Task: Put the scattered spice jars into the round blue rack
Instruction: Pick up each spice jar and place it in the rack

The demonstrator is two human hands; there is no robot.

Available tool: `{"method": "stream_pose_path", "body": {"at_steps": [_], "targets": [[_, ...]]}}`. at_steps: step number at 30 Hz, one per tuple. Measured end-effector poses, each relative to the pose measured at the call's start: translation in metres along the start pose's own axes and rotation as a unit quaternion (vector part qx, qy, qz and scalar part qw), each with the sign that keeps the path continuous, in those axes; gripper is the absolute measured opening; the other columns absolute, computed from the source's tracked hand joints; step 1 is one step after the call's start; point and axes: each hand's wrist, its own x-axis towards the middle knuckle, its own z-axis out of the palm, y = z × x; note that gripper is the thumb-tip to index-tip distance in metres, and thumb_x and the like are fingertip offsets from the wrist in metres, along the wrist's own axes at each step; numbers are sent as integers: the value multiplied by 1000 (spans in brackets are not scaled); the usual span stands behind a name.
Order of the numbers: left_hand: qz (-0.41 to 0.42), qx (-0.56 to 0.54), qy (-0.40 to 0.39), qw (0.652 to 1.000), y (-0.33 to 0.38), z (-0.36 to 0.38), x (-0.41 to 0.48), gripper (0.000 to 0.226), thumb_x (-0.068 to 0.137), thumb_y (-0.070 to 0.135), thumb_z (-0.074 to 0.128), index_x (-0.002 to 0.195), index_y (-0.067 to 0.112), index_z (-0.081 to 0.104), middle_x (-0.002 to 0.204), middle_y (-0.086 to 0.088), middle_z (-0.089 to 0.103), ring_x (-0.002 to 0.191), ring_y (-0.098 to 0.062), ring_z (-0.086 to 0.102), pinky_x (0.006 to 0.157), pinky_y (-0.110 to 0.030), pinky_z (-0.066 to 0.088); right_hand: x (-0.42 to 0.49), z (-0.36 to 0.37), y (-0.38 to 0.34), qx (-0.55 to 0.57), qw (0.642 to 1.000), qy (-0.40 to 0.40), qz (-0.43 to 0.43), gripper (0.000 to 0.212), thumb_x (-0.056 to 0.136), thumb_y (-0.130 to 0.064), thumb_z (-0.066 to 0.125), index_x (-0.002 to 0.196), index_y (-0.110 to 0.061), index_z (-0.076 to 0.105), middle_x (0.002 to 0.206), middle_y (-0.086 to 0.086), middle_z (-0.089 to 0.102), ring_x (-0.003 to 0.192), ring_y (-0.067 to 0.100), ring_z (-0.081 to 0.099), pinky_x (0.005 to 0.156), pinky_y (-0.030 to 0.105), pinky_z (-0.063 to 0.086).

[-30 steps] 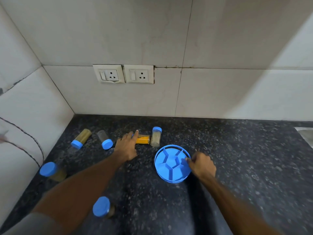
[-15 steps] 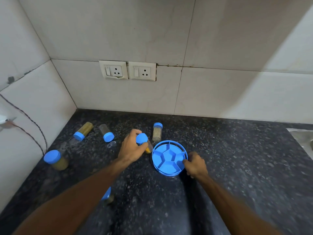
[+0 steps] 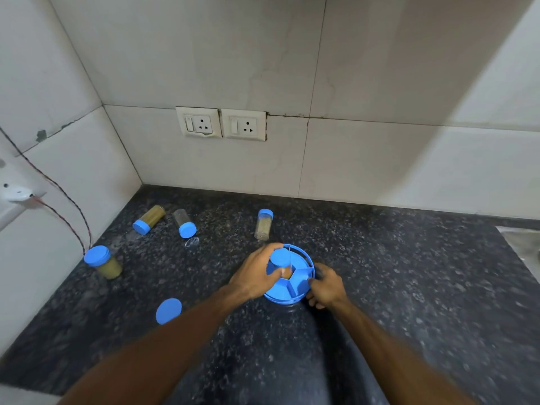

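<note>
Over the blue rack's [image 3: 304,263] left compartments: left hand [image 3: 257,274] wrapped round an upright blue-capped jar [image 3: 280,263], right hand [image 3: 327,287] pinching the rack's right rim. Probably light, rigid, smooth plastic; best gripped around the body, below the cap. Five more jars left of the rack.

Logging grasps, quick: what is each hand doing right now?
Left hand: closed around the blue-lidded spice jar, over the round blue rack.
Right hand: gripping the rack's rim.
</note>
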Motion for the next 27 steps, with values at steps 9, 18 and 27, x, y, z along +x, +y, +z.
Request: {"method": "stream_pose_path", "body": {"at_steps": [9,18,27], "targets": [[-45,171,-2,984,-5,3,25,67,86,23,62,146,21,33,151,-4,38,132,-26,47,105,-45,44,14,-18,12,110,984,123,71,24,84,-13,43,102,-11,60,65,17,72,40,26,63,40,36,57],[-119,184,34,975,-20,-4,89,58,91,25,57,143,14,34,151,-15,36,132,-36,43,103,-53,43,56,-35,11,42,991,119,50,29,86,-39,61,104,-16,63,86,12,73,54,25,70,46,38,60],[-192,171,-51,965,-27,-12,140,84,90,24,57,155,35,4,144,-21,37,124,-43,49,101,-54,45,66,-39,5,17,996,70,46,44,84,-10,51,123,-25,62,84,8,73,47,18,64,40,30,54]]}}
